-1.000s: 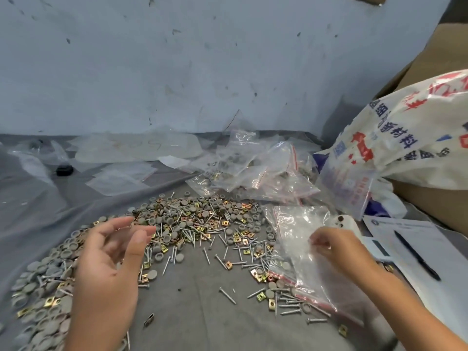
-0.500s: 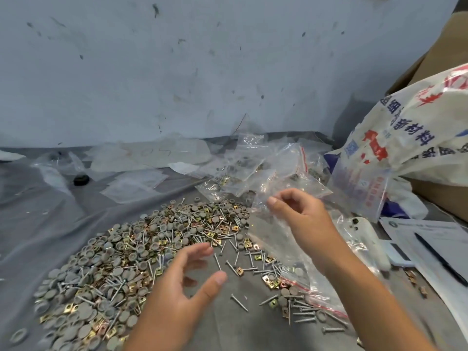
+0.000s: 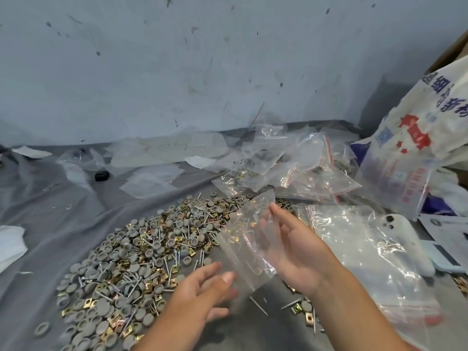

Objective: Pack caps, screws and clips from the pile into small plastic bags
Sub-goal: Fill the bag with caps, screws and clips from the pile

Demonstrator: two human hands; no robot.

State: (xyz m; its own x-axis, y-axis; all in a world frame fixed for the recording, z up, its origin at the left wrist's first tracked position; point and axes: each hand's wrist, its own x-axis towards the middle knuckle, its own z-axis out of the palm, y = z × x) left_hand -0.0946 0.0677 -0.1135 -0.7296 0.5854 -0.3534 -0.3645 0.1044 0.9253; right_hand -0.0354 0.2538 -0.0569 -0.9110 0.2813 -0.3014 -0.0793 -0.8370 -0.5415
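A wide pile (image 3: 141, 259) of grey caps, silver screws and brass clips lies on the grey cloth (image 3: 50, 211). My right hand (image 3: 291, 249) holds up a small clear plastic bag (image 3: 243, 236) over the pile's right edge, fingers behind the film. My left hand (image 3: 202, 292) reaches toward the bag's lower edge with fingers spread and relaxed, just below it. A stack of empty clear bags (image 3: 359, 249) lies to the right of my right hand.
Filled bags with red zip strips (image 3: 298, 168) are heaped at the back right. A large printed sack (image 3: 417, 138) stands at far right, a white phone (image 3: 400, 224) and papers beside it. Loose screws and clips (image 3: 301, 307) lie under my right wrist. Wall close behind.
My right hand has lifted one bag off the stack and carried it left over the pile. My left hand has moved from the pile's left side toward the bag's lower edge.
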